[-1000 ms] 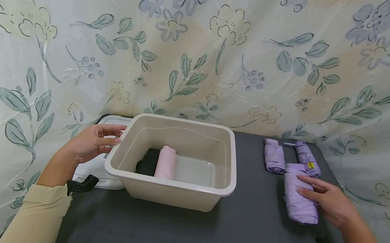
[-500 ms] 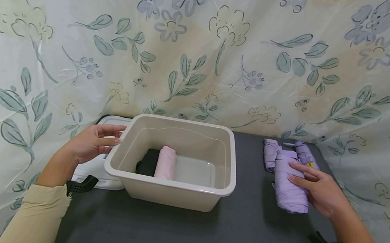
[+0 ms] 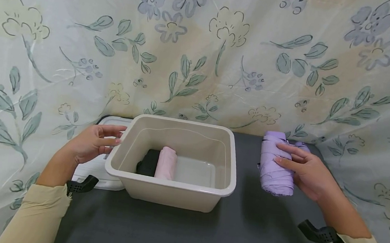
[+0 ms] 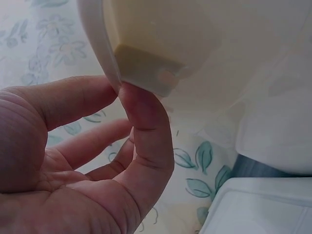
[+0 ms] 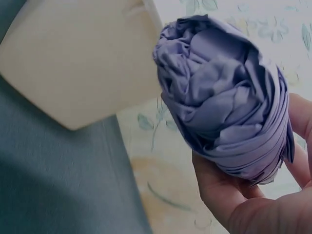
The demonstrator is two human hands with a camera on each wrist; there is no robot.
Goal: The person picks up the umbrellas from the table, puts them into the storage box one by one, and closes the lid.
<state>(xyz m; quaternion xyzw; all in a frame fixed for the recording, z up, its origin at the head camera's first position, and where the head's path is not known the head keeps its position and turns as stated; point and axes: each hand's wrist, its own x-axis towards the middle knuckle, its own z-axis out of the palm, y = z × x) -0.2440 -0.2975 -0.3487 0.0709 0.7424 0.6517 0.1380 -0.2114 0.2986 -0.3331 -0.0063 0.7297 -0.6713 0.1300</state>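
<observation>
My left hand [image 3: 94, 142] pinches the left rim of a beige plastic bin [image 3: 173, 193]; in the left wrist view the thumb and index finger [image 4: 146, 112] meet on that rim. Inside the bin a black cloth roll [image 3: 148, 162] and a pink cloth roll [image 3: 166, 163] stand side by side toward the left. My right hand [image 3: 309, 171] holds a thick purple cloth roll [image 3: 277, 170] above the table, to the right of the bin. The right wrist view shows its crumpled, spiralled end [image 5: 219, 97], with the fingers around its side.
Behind the held roll, part of another purple roll [image 3: 302, 146] shows at the back right. A white lid [image 3: 98, 174] lies left of the bin, partly under the left arm. The dark grey table [image 3: 183, 235] meets a floral curtain [image 3: 202, 51] at the back and sides.
My right hand has lifted the purple roll and carried it left and away from me, now covering most of the other purple rolls. The left hand and bin have stayed put.
</observation>
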